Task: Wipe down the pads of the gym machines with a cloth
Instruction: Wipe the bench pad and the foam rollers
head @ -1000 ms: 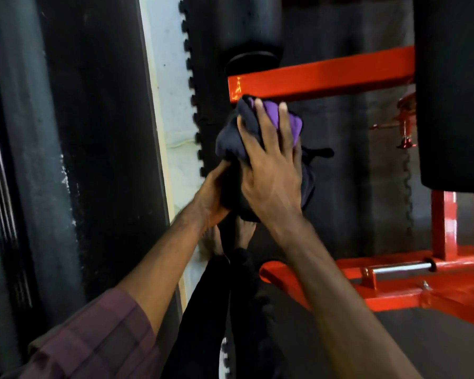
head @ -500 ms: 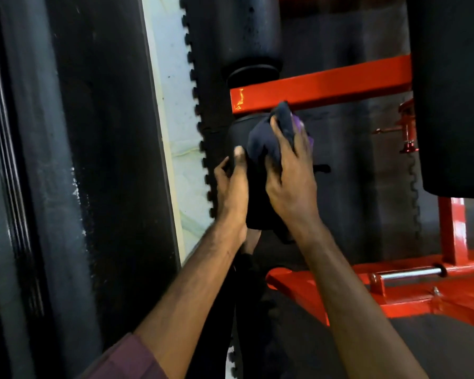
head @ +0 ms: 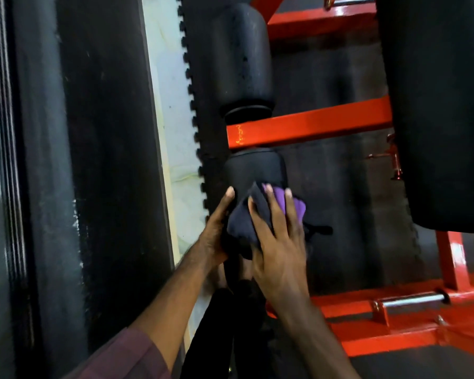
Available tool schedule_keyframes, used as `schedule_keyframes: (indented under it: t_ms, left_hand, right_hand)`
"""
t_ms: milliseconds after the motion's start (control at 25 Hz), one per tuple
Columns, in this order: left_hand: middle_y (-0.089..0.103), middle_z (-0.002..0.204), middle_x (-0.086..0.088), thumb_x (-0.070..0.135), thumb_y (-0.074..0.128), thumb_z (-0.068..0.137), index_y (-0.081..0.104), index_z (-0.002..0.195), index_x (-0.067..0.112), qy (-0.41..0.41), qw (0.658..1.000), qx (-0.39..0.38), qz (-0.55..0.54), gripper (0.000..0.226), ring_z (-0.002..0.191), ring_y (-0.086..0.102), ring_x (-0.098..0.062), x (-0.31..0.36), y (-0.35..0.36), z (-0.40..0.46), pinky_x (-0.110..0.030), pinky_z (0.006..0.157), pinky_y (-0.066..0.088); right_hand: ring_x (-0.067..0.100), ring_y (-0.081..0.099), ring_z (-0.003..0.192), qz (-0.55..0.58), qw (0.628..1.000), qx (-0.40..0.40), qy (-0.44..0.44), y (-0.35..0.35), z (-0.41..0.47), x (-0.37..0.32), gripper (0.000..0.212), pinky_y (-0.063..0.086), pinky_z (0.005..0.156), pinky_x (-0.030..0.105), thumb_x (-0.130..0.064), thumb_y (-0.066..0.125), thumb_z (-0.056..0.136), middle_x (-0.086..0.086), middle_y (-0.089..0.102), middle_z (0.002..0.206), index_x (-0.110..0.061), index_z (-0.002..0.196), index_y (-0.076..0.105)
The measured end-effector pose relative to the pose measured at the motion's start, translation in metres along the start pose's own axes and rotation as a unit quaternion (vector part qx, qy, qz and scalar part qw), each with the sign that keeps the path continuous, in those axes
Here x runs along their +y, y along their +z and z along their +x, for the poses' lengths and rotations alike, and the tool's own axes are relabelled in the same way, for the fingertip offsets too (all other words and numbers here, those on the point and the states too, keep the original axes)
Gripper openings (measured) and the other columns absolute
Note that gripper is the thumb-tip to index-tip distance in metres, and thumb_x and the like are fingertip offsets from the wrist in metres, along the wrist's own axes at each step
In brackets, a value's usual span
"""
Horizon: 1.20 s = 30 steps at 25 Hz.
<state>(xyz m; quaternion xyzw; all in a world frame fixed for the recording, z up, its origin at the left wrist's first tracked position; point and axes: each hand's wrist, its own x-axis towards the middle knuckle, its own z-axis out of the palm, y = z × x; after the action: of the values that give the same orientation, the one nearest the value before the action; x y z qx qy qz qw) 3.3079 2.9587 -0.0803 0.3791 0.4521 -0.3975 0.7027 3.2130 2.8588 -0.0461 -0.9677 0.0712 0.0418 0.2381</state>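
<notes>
Lower roller pad (head: pixel 253 168) mid-wipe.
Right hand (head: pixel 278 242) spread, pressing cloth (head: pixel 246 217) on it; left hand (head: pixel 216 231) steadies; upper pad (head: pixel 241 58) above awaits.

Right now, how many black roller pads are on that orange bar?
2. The upper roller pad sits above the orange bar. The lower roller pad sits below it, where the right hand presses the cloth. Others may be hidden.

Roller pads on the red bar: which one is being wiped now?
The lower roller pad, below the red bar. The right hand presses the cloth on it; the left hand steadies it.
</notes>
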Motion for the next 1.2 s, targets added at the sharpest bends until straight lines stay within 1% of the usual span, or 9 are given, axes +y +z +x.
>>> schedule_keyframes:
  t_ms: [80,200,440,600,720,840,1000,1120,1200]
  left_hand:
    - [0.07,0.128,-0.012,0.03,0.035,0.113,0.065,0.128,0.01,0.034,0.998,0.033,0.036,0.04,0.118,0.067,-0.024,-0.005,-0.008,0.009,-0.037,0.104,0.051]
    - [0.07,0.136,-0.011,0.046,0.055,0.098,0.067,0.134,0.015,0.09,0.994,-0.051,0.034,0.049,0.127,0.066,-0.023,-0.015,-0.015,0.01,-0.038,0.113,0.047]
    - [0.077,0.119,-0.012,0.062,0.094,0.063,0.071,0.129,0.009,0.164,0.984,0.032,0.064,0.087,0.114,0.074,-0.027,-0.029,-0.009,0.018,-0.047,0.106,0.055]
    - [0.074,0.12,0.004,0.086,0.08,0.057,0.056,0.124,0.038,0.188,0.952,0.14,0.199,0.086,0.106,0.073,-0.018,-0.033,0.008,-0.005,-0.043,0.097,0.059]
    - [0.071,0.126,0.005,0.098,0.064,0.063,0.056,0.124,0.042,0.191,0.953,0.14,0.19,0.083,0.118,0.068,-0.018,-0.035,-0.004,0.004,-0.043,0.103,0.055]
    - [0.075,0.128,-0.001,0.085,0.061,0.082,0.068,0.132,0.032,0.152,0.979,0.06,0.124,0.073,0.124,0.069,-0.024,-0.026,-0.023,0.012,-0.047,0.106,0.054]
    - [0.071,0.133,-0.015,0.052,0.048,0.106,0.07,0.134,0.007,0.067,0.995,-0.069,0.03,0.057,0.121,0.071,-0.025,-0.002,-0.018,0.006,-0.035,0.103,0.057]
    - [0.078,0.116,-0.01,0.054,0.042,0.107,0.082,0.112,0.013,0.022,0.996,-0.081,0.021,0.058,0.105,0.077,-0.021,-0.002,-0.019,0.006,-0.028,0.083,0.062]
    - [0.076,0.119,-0.006,0.051,0.046,0.108,0.078,0.119,0.018,0.041,0.997,-0.051,0.048,0.047,0.116,0.073,-0.021,-0.002,-0.018,0.011,-0.031,0.094,0.059]
  right_hand:
    - [0.039,0.013,0.161,-0.02,1.0,0.008,-0.006,0.001,0.046,-0.008,0.076,0.032,0.12,0.062,-0.026,0.043,0.086,0.004,0.02,0.175,-0.024,0.162,0.04]
    - [0.036,0.014,0.161,0.009,0.999,0.028,0.012,0.002,0.086,-0.001,0.072,0.029,0.124,0.058,-0.032,0.038,0.09,0.006,0.023,0.174,-0.023,0.162,0.041]
    - [0.03,0.011,0.163,0.078,0.996,0.025,0.021,0.006,-0.018,0.005,0.08,0.026,0.126,0.058,-0.008,0.059,0.088,0.003,0.013,0.176,-0.018,0.163,0.036]
    - [0.025,0.016,0.162,0.185,0.979,0.025,0.086,0.009,0.019,0.027,0.074,0.029,0.124,0.06,-0.008,0.053,0.094,0.004,0.018,0.175,-0.025,0.164,0.033]
    - [0.025,0.017,0.162,0.174,0.982,0.022,0.076,0.009,0.069,0.032,0.074,0.034,0.123,0.057,-0.007,0.056,0.099,0.006,0.018,0.175,-0.03,0.164,0.029]
    - [0.024,0.013,0.163,0.146,0.987,0.031,0.062,0.008,0.054,0.025,0.074,0.031,0.126,0.053,-0.006,0.062,0.1,0.004,0.014,0.176,-0.027,0.164,0.032]
    - [0.036,0.009,0.163,0.078,0.997,-0.003,-0.022,0.004,-0.027,0.016,0.083,0.03,0.122,0.063,-0.004,0.059,0.084,0.008,0.014,0.176,-0.021,0.163,0.037]
    - [0.037,0.011,0.162,0.049,0.998,0.013,-0.028,0.006,-0.005,0.012,0.085,0.032,0.122,0.063,-0.003,0.062,0.081,0.003,0.014,0.176,-0.02,0.162,0.041]
    - [0.037,0.012,0.162,0.046,0.998,0.03,-0.023,0.006,0.044,0.008,0.08,0.028,0.126,0.058,-0.005,0.059,0.084,0.005,0.018,0.175,-0.018,0.161,0.042]
